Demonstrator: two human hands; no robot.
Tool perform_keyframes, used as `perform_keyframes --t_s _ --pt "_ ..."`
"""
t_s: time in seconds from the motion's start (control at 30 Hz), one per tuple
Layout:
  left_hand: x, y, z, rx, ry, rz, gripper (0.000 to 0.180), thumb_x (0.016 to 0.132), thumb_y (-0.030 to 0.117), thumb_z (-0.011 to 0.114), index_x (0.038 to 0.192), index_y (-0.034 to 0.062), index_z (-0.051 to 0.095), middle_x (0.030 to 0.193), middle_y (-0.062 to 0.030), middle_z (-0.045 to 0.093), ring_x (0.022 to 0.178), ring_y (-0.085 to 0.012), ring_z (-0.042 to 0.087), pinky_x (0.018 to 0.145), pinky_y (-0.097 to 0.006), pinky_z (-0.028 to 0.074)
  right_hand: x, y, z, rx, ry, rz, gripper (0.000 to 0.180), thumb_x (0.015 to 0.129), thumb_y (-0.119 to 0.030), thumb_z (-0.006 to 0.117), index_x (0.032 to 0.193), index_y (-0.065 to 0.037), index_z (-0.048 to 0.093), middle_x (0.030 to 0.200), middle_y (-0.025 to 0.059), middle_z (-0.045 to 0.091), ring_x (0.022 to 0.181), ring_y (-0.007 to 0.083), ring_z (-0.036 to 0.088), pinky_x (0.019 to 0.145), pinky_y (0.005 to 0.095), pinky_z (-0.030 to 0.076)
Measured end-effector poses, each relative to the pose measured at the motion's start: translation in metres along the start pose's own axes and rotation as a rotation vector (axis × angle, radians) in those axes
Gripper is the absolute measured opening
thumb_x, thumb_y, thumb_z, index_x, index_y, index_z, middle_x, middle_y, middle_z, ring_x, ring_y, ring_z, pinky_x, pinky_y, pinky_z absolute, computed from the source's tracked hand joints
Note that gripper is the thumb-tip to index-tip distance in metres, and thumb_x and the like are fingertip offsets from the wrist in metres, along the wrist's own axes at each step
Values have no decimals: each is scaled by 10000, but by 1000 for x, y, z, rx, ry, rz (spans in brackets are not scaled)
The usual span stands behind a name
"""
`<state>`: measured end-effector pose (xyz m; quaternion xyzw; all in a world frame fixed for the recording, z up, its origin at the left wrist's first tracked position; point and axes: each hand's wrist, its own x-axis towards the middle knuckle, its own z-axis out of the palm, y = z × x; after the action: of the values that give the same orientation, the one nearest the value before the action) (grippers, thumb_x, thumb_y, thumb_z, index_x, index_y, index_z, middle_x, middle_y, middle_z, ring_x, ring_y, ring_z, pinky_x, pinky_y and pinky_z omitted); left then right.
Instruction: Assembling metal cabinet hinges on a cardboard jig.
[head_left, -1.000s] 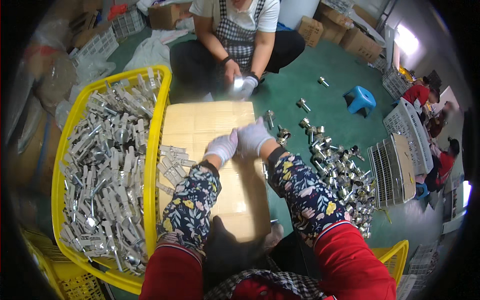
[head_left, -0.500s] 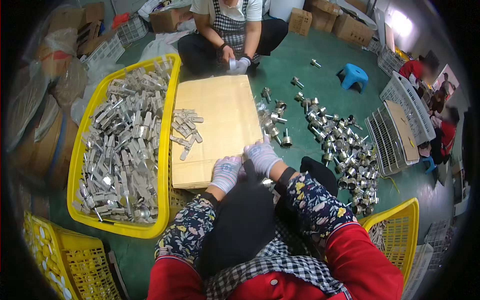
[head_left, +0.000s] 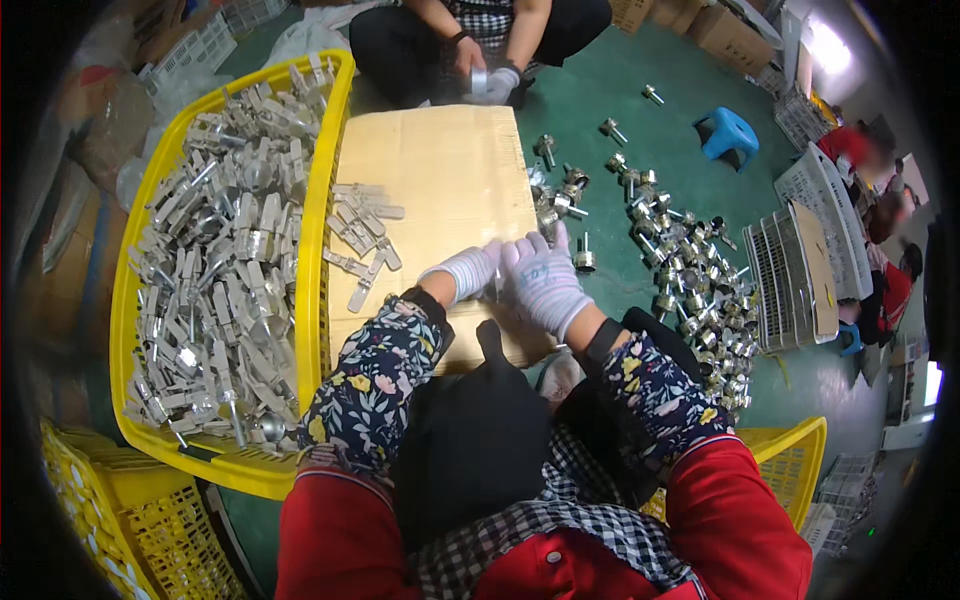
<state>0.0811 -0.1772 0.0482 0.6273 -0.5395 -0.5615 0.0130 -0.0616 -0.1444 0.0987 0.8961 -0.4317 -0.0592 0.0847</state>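
My left hand [head_left: 464, 274], in a striped knit glove, is closed with its fingertips against my right hand [head_left: 543, 288] over the cardboard sheet [head_left: 430, 150]. The right hand is gloved too, its fingers bent together. Whatever the two hold between them is hidden. Left of them on the cardboard lies a small heap of flat grey metal-and-plastic handled pieces [head_left: 365, 235]. A yellow basket [head_left: 312, 330] full of similar pieces stands just beyond the left edge. Right of the cardboard, shiny metal cups with stems [head_left: 690, 290] are strewn on the floor.
Across the cardboard another person sits, a gloved hand [head_left: 495, 85] and a bare one around a silvery ring-shaped thing [head_left: 478, 80]. A blue stool [head_left: 728, 137] and white crates [head_left: 790, 270] stand right. Yellow crates [head_left: 170, 520] flank me on both sides near my elbows.
Both hands have moved forward from the cardboard's near edge to over its surface, and have come together. The view has tilted downward, showing less of the person opposite.
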Motion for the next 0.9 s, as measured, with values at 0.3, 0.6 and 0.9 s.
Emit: perform_keyframes --t_s 0.3,0.6,0.9 --pt "-28 9 -2 518 492 387 485 916 345 191 873 57 579 848 -141 641 825 -338 599 768 -416 443 70 43 -41 313 -756 -33 480 543 -375 711 893 -53 643 923 135 634 941 279 585 921 452 357" --pt "10 29 -52 429 152 218 412 912 288 220 1050 14 494 983 -212 602 964 -340 573 835 -410 435 67 39 -1 -41 -43 -29 747 538 -395 742 1129 -31 468 1038 119 566 1051 275 512 1004 504 239" --pt "5 32 -48 489 364 371 443 917 351 254 967 52 577 860 -176 633 823 -345 603 767 -415 456 117 61 -44 296 -696 -23 569 502 -342 717 963 -31 599 932 156 611 976 292 555 931 419 333"
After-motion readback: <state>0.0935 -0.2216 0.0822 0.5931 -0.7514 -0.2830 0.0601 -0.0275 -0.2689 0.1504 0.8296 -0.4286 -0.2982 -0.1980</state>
